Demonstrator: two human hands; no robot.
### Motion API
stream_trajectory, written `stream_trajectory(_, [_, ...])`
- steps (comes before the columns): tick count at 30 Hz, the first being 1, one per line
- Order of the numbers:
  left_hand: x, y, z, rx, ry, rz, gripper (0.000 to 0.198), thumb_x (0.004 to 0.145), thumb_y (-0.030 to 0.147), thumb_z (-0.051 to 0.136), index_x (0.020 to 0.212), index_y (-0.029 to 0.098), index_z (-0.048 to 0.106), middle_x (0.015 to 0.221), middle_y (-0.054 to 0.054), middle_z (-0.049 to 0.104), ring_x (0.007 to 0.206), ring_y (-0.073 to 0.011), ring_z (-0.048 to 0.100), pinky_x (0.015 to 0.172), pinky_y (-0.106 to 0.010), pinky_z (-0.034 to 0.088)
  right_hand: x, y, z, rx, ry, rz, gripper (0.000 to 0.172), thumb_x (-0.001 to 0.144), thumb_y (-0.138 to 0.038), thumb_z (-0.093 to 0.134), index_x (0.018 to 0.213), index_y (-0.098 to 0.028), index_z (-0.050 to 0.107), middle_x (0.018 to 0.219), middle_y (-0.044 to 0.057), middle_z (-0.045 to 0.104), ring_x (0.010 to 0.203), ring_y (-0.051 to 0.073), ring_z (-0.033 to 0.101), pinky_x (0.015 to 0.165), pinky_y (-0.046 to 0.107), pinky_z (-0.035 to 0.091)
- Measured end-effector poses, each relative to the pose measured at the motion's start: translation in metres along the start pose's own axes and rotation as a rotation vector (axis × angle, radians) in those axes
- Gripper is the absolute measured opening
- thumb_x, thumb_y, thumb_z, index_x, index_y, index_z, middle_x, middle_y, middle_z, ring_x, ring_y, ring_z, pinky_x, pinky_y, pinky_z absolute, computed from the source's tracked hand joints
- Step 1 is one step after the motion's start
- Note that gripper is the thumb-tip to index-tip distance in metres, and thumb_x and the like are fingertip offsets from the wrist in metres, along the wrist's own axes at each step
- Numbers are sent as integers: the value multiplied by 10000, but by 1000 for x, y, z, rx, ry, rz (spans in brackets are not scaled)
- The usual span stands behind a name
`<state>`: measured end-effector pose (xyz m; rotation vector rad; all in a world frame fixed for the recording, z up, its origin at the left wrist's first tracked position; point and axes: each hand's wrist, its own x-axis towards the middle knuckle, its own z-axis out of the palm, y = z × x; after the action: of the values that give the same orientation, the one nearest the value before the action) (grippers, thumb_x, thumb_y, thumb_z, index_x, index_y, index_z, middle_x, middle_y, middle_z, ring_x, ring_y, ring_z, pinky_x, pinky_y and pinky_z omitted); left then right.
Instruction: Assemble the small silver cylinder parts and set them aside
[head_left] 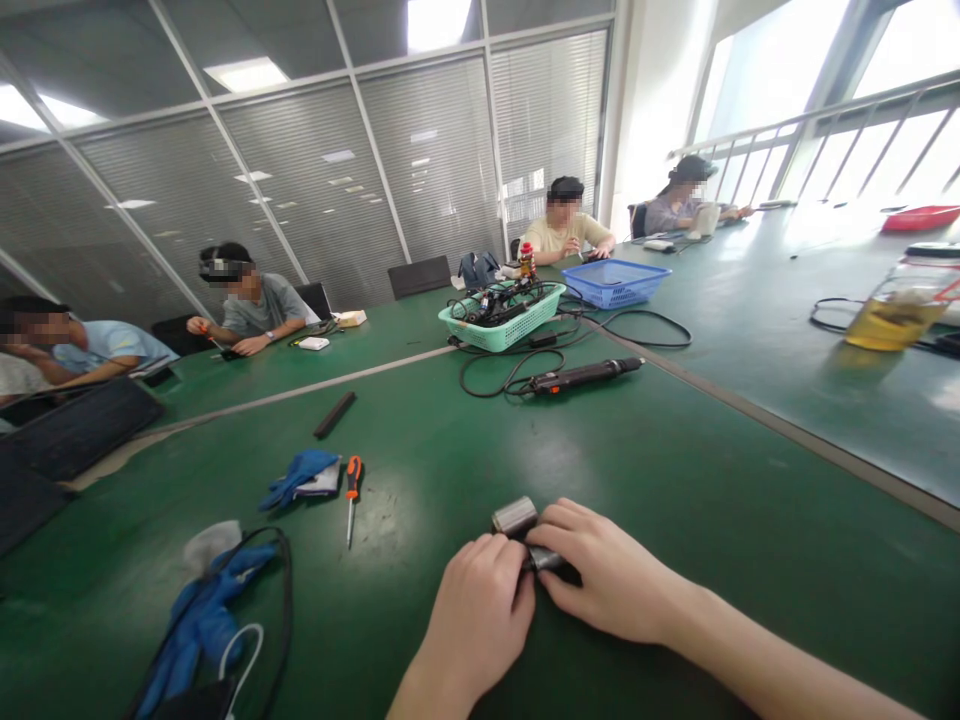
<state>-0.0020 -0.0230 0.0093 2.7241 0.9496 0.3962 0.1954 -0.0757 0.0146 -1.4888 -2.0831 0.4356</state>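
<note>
Held piece: a small grey metal block [514, 517] with a dark lower part, laid flat on the green table mat [675, 470].
Left hand [480, 610]: curled over the block's near-left end, knuckles up, fingers clamped on it.
Right hand [600, 580]: closed on the dark part from the right, fingertips met by the left hand.
Left of the block: an orange-handled screwdriver [351, 500] is seen well apart; a crumpled blue glove [300, 478] lies just past it.
Beyond the block: bare mat is left open up to a black power screwdriver [581, 375] and its looped cable.
Right of the block: open mat, bounded by a grey seam strip [787, 430] running diagonally.
</note>
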Motion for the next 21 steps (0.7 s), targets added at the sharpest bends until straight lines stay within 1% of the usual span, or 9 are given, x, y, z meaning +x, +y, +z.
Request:
stream_trajectory(6, [1,2,0,12,17,-36,118,938,109,548,940,202,621,977,-46,691,915,-248,643,810,-389,516,-1,-1,1,-5,3,1,250,879,-164,610,1105,-227,695,1020,59,641,993,249,575,909,396,481])
stream_trajectory(14, [1,1,0,-5,23,-12,131,935,93,546,932,196,627,964,-43,691,905,-241,657,802,-377,526,-3,-3,2,-1,24,-16,318,862,-125,611,1158,-223,674,1056,65,636,1019,253,572,914,398,490])
stream_trajectory(18, [1,0,1,-11,29,1,124,930,90,565,901,196,621,939,-33,693,884,-231,661,785,-359,523,-4,-3,2,-3,26,-31,295,878,-124,613,1153,-216,668,1075,68,637,1024,250,576,930,398,488])
stream_trajectory(21, [1,0,0,-16,23,4,119,929,95,582,889,199,621,935,-29,694,881,-228,660,778,-348,518,-4,-3,2,-13,24,-32,234,896,-146,623,1116,-210,673,1073,67,644,1027,250,580,935,398,488])
